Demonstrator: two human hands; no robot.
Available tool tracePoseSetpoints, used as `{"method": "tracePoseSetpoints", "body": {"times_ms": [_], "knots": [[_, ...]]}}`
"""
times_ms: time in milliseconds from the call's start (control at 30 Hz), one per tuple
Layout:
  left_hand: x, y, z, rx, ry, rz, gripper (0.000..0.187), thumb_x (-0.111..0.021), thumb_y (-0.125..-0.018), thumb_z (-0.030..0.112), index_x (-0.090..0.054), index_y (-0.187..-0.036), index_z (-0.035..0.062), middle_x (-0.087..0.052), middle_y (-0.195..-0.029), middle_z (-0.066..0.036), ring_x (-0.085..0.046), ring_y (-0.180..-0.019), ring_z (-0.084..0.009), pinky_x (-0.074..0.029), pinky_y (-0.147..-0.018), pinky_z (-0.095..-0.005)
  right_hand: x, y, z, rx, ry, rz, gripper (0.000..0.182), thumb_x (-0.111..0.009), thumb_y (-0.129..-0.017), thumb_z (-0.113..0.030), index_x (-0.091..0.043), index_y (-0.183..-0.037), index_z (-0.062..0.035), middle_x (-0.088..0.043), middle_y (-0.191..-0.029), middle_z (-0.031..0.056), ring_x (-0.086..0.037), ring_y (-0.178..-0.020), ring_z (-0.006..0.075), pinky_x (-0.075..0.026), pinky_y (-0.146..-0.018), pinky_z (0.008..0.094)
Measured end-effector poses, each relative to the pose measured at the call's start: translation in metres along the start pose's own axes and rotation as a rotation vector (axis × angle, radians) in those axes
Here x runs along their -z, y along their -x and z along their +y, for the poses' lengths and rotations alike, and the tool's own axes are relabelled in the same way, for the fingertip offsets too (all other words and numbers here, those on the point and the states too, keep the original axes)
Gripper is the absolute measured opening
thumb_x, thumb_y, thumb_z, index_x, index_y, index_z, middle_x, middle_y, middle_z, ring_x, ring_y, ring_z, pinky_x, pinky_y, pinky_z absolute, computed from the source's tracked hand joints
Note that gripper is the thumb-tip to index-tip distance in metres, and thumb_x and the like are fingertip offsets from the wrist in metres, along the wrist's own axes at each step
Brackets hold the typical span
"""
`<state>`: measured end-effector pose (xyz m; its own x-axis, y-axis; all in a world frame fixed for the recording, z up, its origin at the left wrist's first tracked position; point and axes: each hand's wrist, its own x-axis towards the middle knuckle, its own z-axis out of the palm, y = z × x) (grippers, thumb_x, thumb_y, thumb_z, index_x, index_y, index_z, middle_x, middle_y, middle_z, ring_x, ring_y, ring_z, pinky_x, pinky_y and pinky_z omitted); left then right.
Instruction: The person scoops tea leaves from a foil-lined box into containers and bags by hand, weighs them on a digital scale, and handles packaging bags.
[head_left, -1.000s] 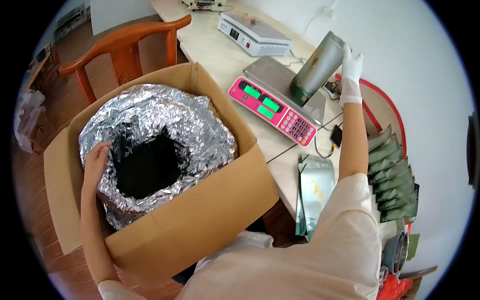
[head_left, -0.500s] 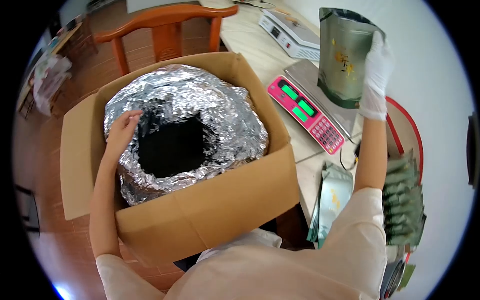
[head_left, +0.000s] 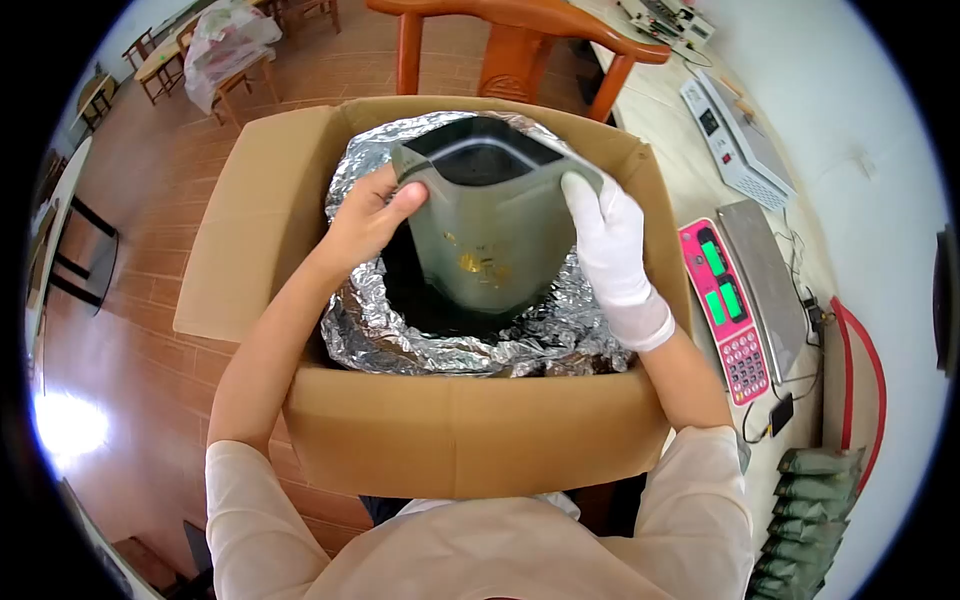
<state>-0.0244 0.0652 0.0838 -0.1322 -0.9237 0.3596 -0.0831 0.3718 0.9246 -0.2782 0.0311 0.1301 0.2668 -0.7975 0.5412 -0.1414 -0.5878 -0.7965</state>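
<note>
A green stand-up pouch (head_left: 490, 245) with gold print hangs between my two hands, its mouth spread wide toward me. My bare left hand (head_left: 372, 215) pinches the left edge of the rim, thumb on the front. On the opposite edge, my right hand (head_left: 610, 245) in a white glove grips with its fingers closed. Below the pouch is a crumpled foil liner (head_left: 400, 345), whose dark interior is partly hidden by it. The liner sits inside an open cardboard box (head_left: 470, 430).
Right of the box, a pink scale (head_left: 735, 310) with green displays stands on the table. A white device (head_left: 735, 140) lies farther back. Several filled green pouches (head_left: 810, 520) are stacked at lower right. A wooden chair (head_left: 515, 55) is behind the box.
My right hand has brought the pouch from above the scale to over the foil-lined box. My left hand has come from the foil's edge to grip the pouch's rim. The view has shifted.
</note>
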Motion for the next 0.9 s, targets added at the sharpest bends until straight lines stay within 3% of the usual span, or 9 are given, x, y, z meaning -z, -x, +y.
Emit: {"method": "tracePoseSetpoints", "body": {"times_ms": [133,200,267,367,567,700,767,833,900], "knots": [[-0.004,0.002,0.02,0.008,-0.331,-0.014,0.028,-0.054,-0.093,0.023,-0.063,-0.098,-0.0024,-0.064,-0.095,-0.01,-0.059,-0.09,-0.0195,-0.044,-0.083,-0.0303,0.016,0.005,-0.015,0.081,0.203,-0.173,0.032,-0.054,-0.089,-0.019,-0.06,-0.116,-0.0034,-0.065,-0.095,0.0137,-0.063,-0.082,0.0243,-0.048,-0.076,0.0285],[-0.008,0.004,0.023,-0.405,-0.559,0.031,0.027,-0.054,-0.092,0.023,-0.064,-0.096,-0.0024,-0.065,-0.091,-0.014,-0.061,-0.084,-0.0255,-0.047,-0.078,-0.0327,0.034,0.004,-0.014,0.243,0.282,-0.252,0.034,-0.055,-0.088,-0.022,-0.06,-0.117,-0.0052,-0.065,-0.095,0.0132,-0.063,-0.081,0.0271,-0.049,-0.073,0.0302],[-0.008,-0.001,0.036,-0.42,-0.501,0.083,0.022,-0.057,-0.089,0.019,-0.064,-0.095,-0.0018,-0.065,-0.09,-0.016,-0.062,-0.08,-0.0273,-0.048,-0.074,-0.033,0.039,0.007,-0.011,0.451,0.404,-0.314,0.035,-0.055,-0.087,-0.032,-0.062,-0.113,-0.0094,-0.065,-0.087,0.0135,-0.062,-0.074,0.0331,-0.05,-0.065,0.0365],[0.002,-0.004,0.014,-0.271,-0.567,0.099,0.026,-0.054,-0.092,0.021,-0.063,-0.095,-0.003,-0.063,-0.086,-0.015,-0.059,-0.073,-0.0249,-0.046,-0.068,-0.0309,0.038,0.0,0.01,0.121,0.57,-0.418,0.032,-0.055,-0.088,-0.032,-0.064,-0.105,-0.0071,-0.063,-0.078,0.0144,-0.062,-0.071,0.0307,-0.049,-0.063,0.0367],[0.0,-0.005,0.017,0.044,-0.36,0.208,0.021,-0.053,-0.092,0.016,-0.063,-0.1,-0.0016,-0.065,-0.092,-0.011,-0.059,-0.085,-0.0207,-0.045,-0.078,-0.029,0.02,0.013,0.027,0.03,0.277,-0.271,0.028,-0.054,-0.091,-0.03,-0.064,-0.097,-0.0039,-0.06,-0.071,0.0152,-0.059,-0.064,0.0304,-0.047,-0.06,0.033],[-0.009,-0.015,0.025,-0.34,-0.573,0.154,0.047,-0.068,-0.079,0.018,-0.054,-0.122,0.0035,-0.057,-0.12,-0.012,-0.052,-0.112,-0.0267,-0.037,-0.098,-0.0359,0.01,0.025,0.037,-0.076,0.149,-0.231,0.026,-0.054,-0.091,-0.028,-0.065,-0.096,-0.0052,-0.061,-0.072,0.0155,-0.061,-0.065,0.0298,-0.047,-0.059,0.0334],[-0.024,-0.011,0.044,-0.412,-0.804,0.035,0.063,-0.076,-0.069,0.031,-0.052,-0.122,0.0064,-0.054,-0.122,-0.013,-0.049,-0.114,-0.0314,-0.036,-0.098,-0.0407,0.005,0.03,0.044,0.098,0.435,-0.308,0.025,-0.055,-0.09,-0.028,-0.066,-0.095,-0.0071,-0.063,-0.073,0.0148,-0.062,-0.066,0.0299,-0.049,-0.058,0.0354],[-0.045,-0.013,0.054,-0.462,-0.969,-0.23,0.059,-0.077,-0.068,0.031,-0.054,-0.118,0.0083,-0.054,-0.115,-0.012,-0.049,-0.112,-0.028,-0.035,-0.098,-0.0405,0.002,0.031,0.036,0.139,0.515,-0.336,0.023,-0.057,-0.088,-0.026,-0.066,-0.093,-0.0061,-0.064,-0.075,0.0133,-0.062,-0.066,0.0299,-0.049,-0.058,0.0367],[-0.057,-0.01,0.047,-0.388,-0.919,-0.177,0.042,-0.074,-0.071,0.026,-0.058,-0.107,0.0107,-0.057,-0.104,-0.008,-0.053,-0.105,-0.0276,-0.038,-0.093,-0.0409,0.0,0.031,0.031,0.196,0.457,-0.314,0.022,-0.056,-0.088,-0.025,-0.066,-0.094,-0.006,-0.064,-0.078,0.0134,-0.062,-0.067,0.0294,-0.049,-0.06,0.036]]}}
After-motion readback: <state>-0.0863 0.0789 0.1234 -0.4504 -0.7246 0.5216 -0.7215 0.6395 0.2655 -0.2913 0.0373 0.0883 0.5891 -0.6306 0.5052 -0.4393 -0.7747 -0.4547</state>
